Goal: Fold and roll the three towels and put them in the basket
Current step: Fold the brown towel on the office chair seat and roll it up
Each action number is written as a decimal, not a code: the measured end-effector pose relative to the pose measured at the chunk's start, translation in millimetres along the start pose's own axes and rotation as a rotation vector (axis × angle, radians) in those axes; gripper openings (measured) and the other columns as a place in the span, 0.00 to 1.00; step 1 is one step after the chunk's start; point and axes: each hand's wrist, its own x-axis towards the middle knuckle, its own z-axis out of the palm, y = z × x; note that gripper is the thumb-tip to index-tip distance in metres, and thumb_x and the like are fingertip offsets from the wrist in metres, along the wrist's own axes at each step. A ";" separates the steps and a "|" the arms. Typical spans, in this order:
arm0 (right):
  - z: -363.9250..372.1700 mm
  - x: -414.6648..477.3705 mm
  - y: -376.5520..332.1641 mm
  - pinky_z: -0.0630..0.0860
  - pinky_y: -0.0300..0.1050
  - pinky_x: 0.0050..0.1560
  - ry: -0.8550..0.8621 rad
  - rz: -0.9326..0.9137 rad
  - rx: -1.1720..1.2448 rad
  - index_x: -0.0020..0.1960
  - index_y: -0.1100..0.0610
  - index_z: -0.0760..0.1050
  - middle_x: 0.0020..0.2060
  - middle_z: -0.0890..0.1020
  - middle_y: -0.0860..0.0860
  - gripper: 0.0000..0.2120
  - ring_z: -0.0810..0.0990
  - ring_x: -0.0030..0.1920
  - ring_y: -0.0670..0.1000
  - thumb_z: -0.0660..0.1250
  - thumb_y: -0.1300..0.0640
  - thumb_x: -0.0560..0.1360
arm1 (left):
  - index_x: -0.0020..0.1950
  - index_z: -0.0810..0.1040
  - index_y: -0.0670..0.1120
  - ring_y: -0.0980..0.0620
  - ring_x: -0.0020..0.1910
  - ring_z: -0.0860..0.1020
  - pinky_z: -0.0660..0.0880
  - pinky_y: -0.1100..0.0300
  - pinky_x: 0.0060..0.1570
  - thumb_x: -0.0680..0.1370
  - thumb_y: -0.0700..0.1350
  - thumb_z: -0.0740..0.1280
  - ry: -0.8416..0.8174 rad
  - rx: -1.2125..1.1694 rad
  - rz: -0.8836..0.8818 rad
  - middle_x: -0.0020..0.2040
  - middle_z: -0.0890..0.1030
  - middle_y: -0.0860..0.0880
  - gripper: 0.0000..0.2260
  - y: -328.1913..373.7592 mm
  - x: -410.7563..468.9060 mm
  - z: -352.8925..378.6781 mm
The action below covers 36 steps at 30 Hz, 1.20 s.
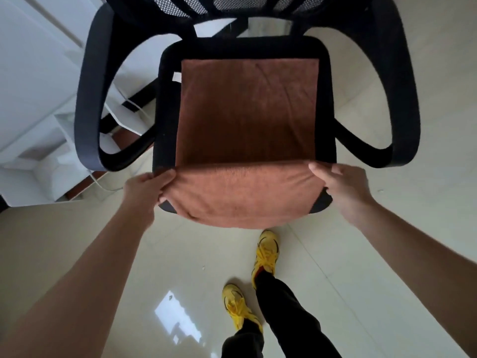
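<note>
A brown towel lies spread flat on the black seat of an office chair, its near edge draped over the seat's front. My left hand pinches the towel's near left corner. My right hand grips the near right corner, fingers curled over the edge. Only this one towel shows; no basket is in view.
The chair's curved black armrests flank the seat on both sides. White furniture with a cable stands at the left. My feet in yellow shoes stand on the pale tiled floor just in front of the chair.
</note>
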 end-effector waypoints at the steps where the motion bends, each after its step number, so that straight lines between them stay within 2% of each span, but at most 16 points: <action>1: 5.6 16.3 -6.5 0.72 0.49 0.36 -0.007 0.022 0.019 0.32 0.65 0.70 0.30 0.70 0.56 0.26 0.71 0.33 0.52 0.75 0.44 0.67 | 0.39 0.74 0.44 0.51 0.33 0.75 0.75 0.61 0.32 0.72 0.38 0.73 0.017 -0.032 -0.006 0.36 0.78 0.47 0.08 11.6 9.3 9.5; 3: 16.9 44.0 -9.2 0.80 0.54 0.50 -0.054 0.095 0.082 0.51 0.67 0.78 0.39 0.77 0.57 0.24 0.77 0.41 0.52 0.75 0.47 0.69 | 0.43 0.76 0.45 0.50 0.36 0.78 0.77 0.58 0.38 0.72 0.40 0.74 0.028 -0.049 -0.012 0.40 0.79 0.47 0.07 21.7 30.0 26.5; 5: 26.8 59.0 -2.8 0.79 0.52 0.56 -0.077 0.148 0.075 0.61 0.61 0.78 0.48 0.79 0.55 0.23 0.79 0.50 0.53 0.74 0.50 0.71 | 0.48 0.77 0.46 0.50 0.39 0.79 0.76 0.56 0.42 0.71 0.42 0.74 0.051 -0.028 -0.020 0.43 0.80 0.47 0.09 16.3 46.4 36.0; 7: 31.4 58.4 5.4 0.78 0.53 0.59 -0.010 0.104 -0.004 0.58 0.57 0.80 0.47 0.80 0.53 0.19 0.80 0.51 0.53 0.74 0.51 0.70 | 0.52 0.78 0.45 0.46 0.42 0.79 0.76 0.54 0.46 0.68 0.42 0.73 0.187 0.042 -0.007 0.45 0.80 0.45 0.13 -1.7 48.7 35.9; 10: 30.3 27.0 37.8 0.75 0.43 0.49 0.103 0.062 -0.156 0.50 0.55 0.81 0.43 0.82 0.49 0.08 0.80 0.46 0.51 0.70 0.53 0.73 | 0.50 0.77 0.41 0.43 0.40 0.77 0.76 0.53 0.41 0.66 0.39 0.65 0.422 0.170 -0.050 0.44 0.78 0.42 0.13 -50.2 22.7 27.3; 12: 30.1 2.4 72.8 0.72 0.44 0.41 0.183 0.169 -0.183 0.44 0.55 0.80 0.40 0.81 0.52 0.05 0.79 0.41 0.55 0.67 0.55 0.73 | 0.41 0.73 0.40 0.45 0.35 0.71 0.70 0.54 0.34 0.67 0.36 0.64 0.474 0.129 -0.179 0.40 0.73 0.42 0.04 -87.3 5.9 19.9; 14: 34.0 -14.6 105.1 0.72 0.45 0.36 0.154 0.408 0.007 0.42 0.53 0.78 0.41 0.78 0.54 0.02 0.76 0.37 0.55 0.66 0.57 0.72 | 0.43 0.74 0.40 0.47 0.32 0.69 0.68 0.55 0.36 0.69 0.34 0.64 0.395 0.066 -0.334 0.42 0.72 0.42 0.05 -118.5 2.5 15.7; 16: 41.1 -19.5 123.1 0.75 0.45 0.37 0.009 0.571 0.204 0.54 0.51 0.76 0.46 0.76 0.54 0.13 0.74 0.41 0.53 0.65 0.64 0.73 | 0.58 0.75 0.47 0.48 0.38 0.73 0.72 0.55 0.40 0.70 0.32 0.65 0.241 0.019 -0.354 0.49 0.77 0.43 0.20 -134.1 8.6 15.1; 18: 45.3 -13.8 126.8 0.79 0.47 0.46 -0.111 0.549 0.273 0.68 0.49 0.69 0.51 0.75 0.52 0.27 0.75 0.44 0.50 0.65 0.68 0.73 | 0.62 0.73 0.53 0.48 0.48 0.74 0.73 0.54 0.46 0.71 0.30 0.66 0.135 -0.053 -0.326 0.50 0.78 0.45 0.25 -135.3 18.4 19.9; 20: 46.7 -3.2 123.7 0.79 0.48 0.50 -0.168 0.535 0.392 0.65 0.52 0.71 0.52 0.77 0.51 0.25 0.77 0.48 0.49 0.67 0.70 0.72 | 0.59 0.73 0.51 0.47 0.57 0.74 0.72 0.52 0.51 0.73 0.31 0.67 0.039 -0.120 -0.353 0.55 0.78 0.47 0.20 -132.4 29.4 24.3; 22: 46.9 -2.1 119.9 0.78 0.49 0.53 -0.274 0.576 0.396 0.58 0.54 0.76 0.52 0.80 0.50 0.17 0.77 0.54 0.48 0.69 0.68 0.72 | 0.55 0.74 0.49 0.47 0.58 0.73 0.73 0.51 0.54 0.73 0.36 0.70 -0.031 -0.052 -0.363 0.56 0.78 0.48 0.14 -134.1 34.0 25.2; 25: 46.9 -23.3 129.0 0.77 0.47 0.52 -0.429 0.470 -0.008 0.55 0.55 0.80 0.51 0.81 0.49 0.12 0.77 0.56 0.50 0.74 0.59 0.72 | 0.44 0.76 0.48 0.48 0.47 0.73 0.73 0.52 0.50 0.70 0.42 0.75 -0.045 0.226 -0.294 0.44 0.76 0.47 0.09 -149.6 20.3 22.3; 28: 44.4 -53.3 143.4 0.70 0.43 0.39 -0.380 0.353 -0.181 0.51 0.58 0.82 0.53 0.83 0.61 0.11 0.79 0.50 0.58 0.75 0.55 0.70 | 0.36 0.75 0.49 0.50 0.34 0.67 0.66 0.55 0.43 0.70 0.44 0.76 -0.032 0.262 -0.242 0.41 0.72 0.43 0.10 -164.9 -8.2 6.4; 30: 35.3 -73.5 153.8 0.69 0.44 0.39 -0.347 0.361 -0.198 0.50 0.59 0.82 0.52 0.82 0.61 0.11 0.76 0.44 0.55 0.73 0.53 0.71 | 0.36 0.75 0.49 0.49 0.36 0.69 0.67 0.55 0.44 0.71 0.43 0.75 -0.034 0.266 -0.232 0.43 0.75 0.43 0.09 -175.8 -28.0 -11.7; 33: 19.1 -105.5 172.0 0.69 0.47 0.42 -0.275 0.377 -0.217 0.47 0.65 0.79 0.40 0.80 0.58 0.16 0.73 0.39 0.53 0.70 0.50 0.73 | 0.36 0.77 0.44 0.47 0.41 0.71 0.67 0.56 0.45 0.72 0.41 0.73 -0.006 0.221 -0.249 0.42 0.77 0.43 0.08 -191.2 -58.2 -38.2; 36: 8.6 -145.2 189.7 0.72 0.51 0.45 -0.160 0.360 -0.164 0.42 0.62 0.79 0.42 0.81 0.58 0.16 0.78 0.43 0.58 0.67 0.49 0.75 | 0.36 0.75 0.41 0.48 0.40 0.71 0.66 0.54 0.45 0.72 0.42 0.73 0.009 0.191 -0.267 0.40 0.75 0.43 0.10 -208.8 -90.0 -60.8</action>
